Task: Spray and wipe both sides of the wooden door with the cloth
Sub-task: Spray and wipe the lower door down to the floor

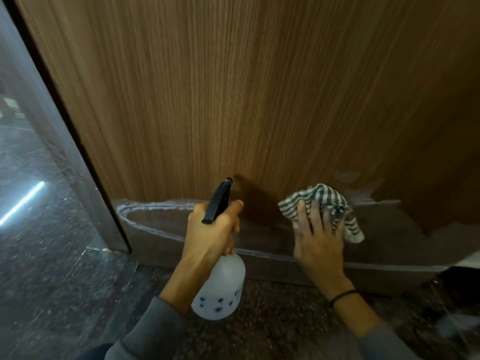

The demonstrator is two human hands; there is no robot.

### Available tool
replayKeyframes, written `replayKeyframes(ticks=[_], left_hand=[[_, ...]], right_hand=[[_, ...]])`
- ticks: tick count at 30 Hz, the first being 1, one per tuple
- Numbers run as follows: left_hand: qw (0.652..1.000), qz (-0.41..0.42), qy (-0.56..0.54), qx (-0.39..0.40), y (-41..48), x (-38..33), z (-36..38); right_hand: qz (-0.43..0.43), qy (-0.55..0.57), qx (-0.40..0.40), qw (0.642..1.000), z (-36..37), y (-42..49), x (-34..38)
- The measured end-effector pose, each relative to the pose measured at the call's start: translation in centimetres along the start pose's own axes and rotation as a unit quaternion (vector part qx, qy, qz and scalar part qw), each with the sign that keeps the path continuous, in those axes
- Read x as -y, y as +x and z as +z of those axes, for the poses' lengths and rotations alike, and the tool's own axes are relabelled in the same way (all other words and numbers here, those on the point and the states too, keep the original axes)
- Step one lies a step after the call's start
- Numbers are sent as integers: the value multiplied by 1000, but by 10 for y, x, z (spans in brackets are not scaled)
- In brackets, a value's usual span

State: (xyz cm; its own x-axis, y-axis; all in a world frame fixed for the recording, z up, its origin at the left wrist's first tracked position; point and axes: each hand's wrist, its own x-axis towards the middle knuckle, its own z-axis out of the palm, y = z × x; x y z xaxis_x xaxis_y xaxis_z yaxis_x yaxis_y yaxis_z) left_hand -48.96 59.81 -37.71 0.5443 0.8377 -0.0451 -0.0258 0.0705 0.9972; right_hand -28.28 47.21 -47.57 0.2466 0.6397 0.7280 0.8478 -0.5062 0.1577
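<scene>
The wooden door (pixel 233 87) fills most of the view, brown with a fine vertical grain. Its lowest band (pixel 161 224) is a duller grey-brown with pale wet streaks. My left hand (pixel 213 232) grips the neck of a white spray bottle (pixel 220 289) with a black trigger head, nozzle pointing at the door's lower part. My right hand (pixel 319 245) presses a grey-and-white striped cloth (pixel 327 203) flat against the door near its bottom, fingers spread over the cloth. A black band sits on my right wrist.
A grey metal door frame (pixel 65 157) slants down the left side. Left of it lies a dark speckled stone floor (pixel 39 255) with a bright light reflection. The same speckled floor runs under the door's bottom edge (pixel 285 279).
</scene>
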Motion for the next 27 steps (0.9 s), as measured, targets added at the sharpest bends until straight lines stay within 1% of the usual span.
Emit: replayKeyframes(ticks=[1, 2, 3, 5, 7, 9, 11, 13, 15, 17, 18, 20, 22, 23, 25, 27], left_hand=[[1000, -1, -2, 1, -1, -1, 1], [1000, -2, -4, 1, -2, -1, 2], [1000, -1, -3, 0, -2, -1, 3], [1000, 7, 4, 0, -3, -2, 4], [1000, 21, 18, 7, -3, -2, 6], [999, 28, 26, 12, -4, -1, 7], [999, 31, 26, 22, -4, -1, 9], [998, 41, 27, 36, -4, -1, 12], [997, 54, 30, 54, -4, 0, 15], [993, 65, 31, 89, -4, 2, 20], [991, 69, 29, 109, -4, 3, 24], [987, 70, 28, 145, -4, 6, 33], [982, 61, 23, 179, -4, 8, 46], [978, 58, 19, 198, -5, 9, 54], [971, 53, 7, 235, -8, 10, 69], [965, 52, -4, 258, -12, 11, 85]], right_hand=[[18, 20, 5, 1000, 1, 2, 15], [12, 38, 7, 999, 1, 8, 28], [-21, 51, 4, 998, 0, 17, 40], [-115, 69, -12, 991, -3, 37, 57], [-170, 84, -29, 981, -5, 52, 67], [-191, 78, -26, 978, -6, 57, 67], [-190, 70, -30, 979, -6, 54, 57], [-152, 55, -42, 986, -3, 43, 41], [-88, 38, -44, 994, -1, 26, 20], [8, 43, -17, 999, -3, 6, 0], [60, 62, -3, 996, -5, -1, -7], [150, 130, 7, 980, -14, -10, -10], [212, 220, 4, 952, -24, -12, -5], [231, 259, 3, 938, -31, -13, -3], [243, 320, -2, 916, -46, -20, 1], [247, 337, -10, 909, -59, -30, -1]])
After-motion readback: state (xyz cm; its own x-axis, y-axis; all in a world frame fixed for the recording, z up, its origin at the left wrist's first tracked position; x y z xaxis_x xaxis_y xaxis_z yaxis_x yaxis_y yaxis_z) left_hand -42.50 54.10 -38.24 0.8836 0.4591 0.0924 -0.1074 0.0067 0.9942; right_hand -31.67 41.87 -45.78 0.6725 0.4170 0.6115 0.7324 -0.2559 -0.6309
